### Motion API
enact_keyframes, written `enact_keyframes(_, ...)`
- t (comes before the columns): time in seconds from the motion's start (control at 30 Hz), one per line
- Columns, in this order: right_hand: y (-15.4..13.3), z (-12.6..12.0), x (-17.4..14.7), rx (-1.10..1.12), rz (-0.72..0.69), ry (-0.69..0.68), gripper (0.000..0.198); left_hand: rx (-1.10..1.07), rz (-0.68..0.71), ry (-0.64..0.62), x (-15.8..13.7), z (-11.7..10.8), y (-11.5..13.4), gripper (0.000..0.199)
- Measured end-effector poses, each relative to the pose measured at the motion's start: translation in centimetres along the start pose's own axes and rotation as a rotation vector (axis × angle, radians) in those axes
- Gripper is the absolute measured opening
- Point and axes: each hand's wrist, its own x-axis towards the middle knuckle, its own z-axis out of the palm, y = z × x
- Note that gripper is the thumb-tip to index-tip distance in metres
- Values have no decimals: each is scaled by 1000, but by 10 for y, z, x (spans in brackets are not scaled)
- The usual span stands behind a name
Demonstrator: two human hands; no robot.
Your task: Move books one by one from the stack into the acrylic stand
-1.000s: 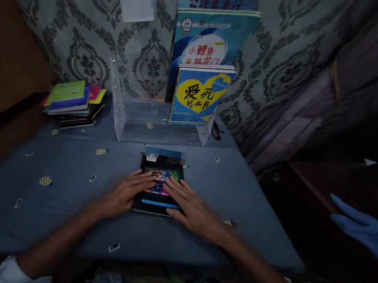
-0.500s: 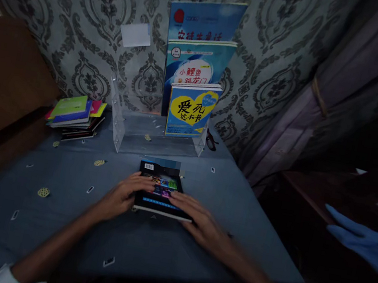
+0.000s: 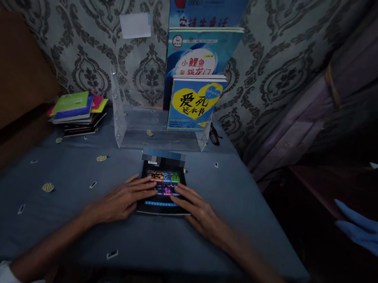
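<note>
A black book [image 3: 161, 209] with small colourful pictures on its cover lies on the cloth-covered table in front of me. My left hand [image 3: 123, 200] rests at its left side, fingers stretched flat over the cover. From the right, my right hand [image 3: 200, 212] lies across the other side with its fingers extended, their tips close to those of the left. Both thumbs are mostly hidden. A pixelated patch covers the book's far edge. Beyond it stands a clear acrylic rack [image 3: 134, 141], its right part holding a blue and yellow book [image 3: 187, 121] before taller blue ones.
Several colourful books form a stack [image 3: 77, 112] at the back left. Dark glasses [image 3: 215, 136] lie right of the rack. A white card [image 3: 135, 25] is on the patterned wall. At the far right is a blue glove [image 3: 369, 237] beside a dark red surface.
The black book's near edge now looks flatter on the table. My left hand's fingers have come further over the cover, and the view has shifted slightly.
</note>
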Motion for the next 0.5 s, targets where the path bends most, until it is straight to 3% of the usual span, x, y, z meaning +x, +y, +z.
enact_keyframes(0.1,0,0,-5,-27,-17,-51,58,-29,2,-116,-4,-6,-2,72)
enact_keyframes(0.17,-1,0,-5,-46,-22,-35,61,-63,-34,-117,-3,-11,-11,64)
enact_keyframes(0.33,0,7,1,-104,23,42,56,-52,-257,76,7,-9,-48,52)
enact_keyframes(0.5,2,10,3,-96,50,28,58,7,-272,156,24,-4,-70,50)
